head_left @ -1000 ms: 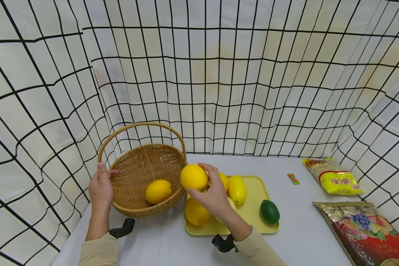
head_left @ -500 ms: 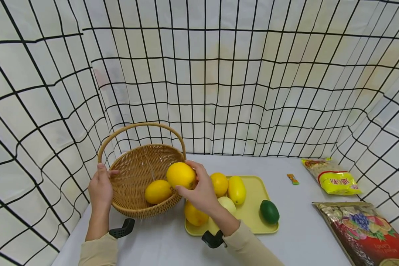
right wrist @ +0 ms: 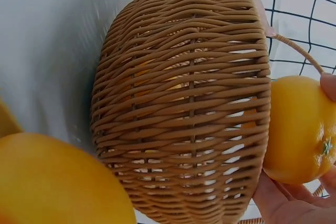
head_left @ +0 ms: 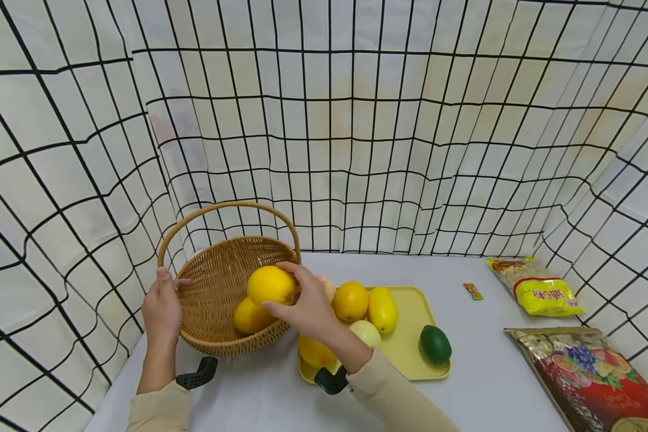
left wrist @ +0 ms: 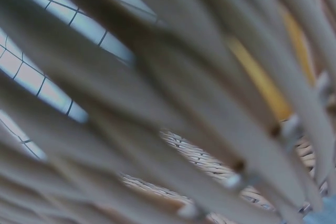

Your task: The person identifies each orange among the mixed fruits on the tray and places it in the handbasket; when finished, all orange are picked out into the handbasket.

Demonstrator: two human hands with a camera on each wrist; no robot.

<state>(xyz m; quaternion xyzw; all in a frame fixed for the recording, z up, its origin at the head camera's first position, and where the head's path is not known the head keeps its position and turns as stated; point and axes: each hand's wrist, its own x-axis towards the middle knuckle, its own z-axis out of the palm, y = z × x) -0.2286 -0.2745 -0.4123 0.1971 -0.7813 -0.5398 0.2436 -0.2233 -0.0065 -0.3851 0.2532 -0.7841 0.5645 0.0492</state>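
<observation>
A wicker basket (head_left: 210, 291) with an arched handle leans toward me on the left of the table. My left hand (head_left: 162, 306) grips its left rim where the handle joins. Just inside the basket's right rim, my right hand (head_left: 309, 303) holds an orange (head_left: 270, 285) between thumb and fingers. In the right wrist view, a small green stem mark shows on this orange (right wrist: 296, 129). Another yellow-orange fruit (head_left: 250, 318) lies in the basket, partly hidden behind the held one. Blurred wicker strands (left wrist: 173, 87) fill the left wrist view, and the left hand is hidden there.
Right of the basket, a yellow tray (head_left: 417, 357) carries an orange (head_left: 351, 301), a long yellow fruit (head_left: 382, 309), a pale round fruit (head_left: 365, 333) and an avocado (head_left: 435, 344). A small wrapper (head_left: 472, 291) and two food bags (head_left: 548, 295) lie farther right. Black netting stands behind.
My right hand has carried the orange leftward from above the tray to inside the basket's rim. The left hand keeps its grip on the basket.
</observation>
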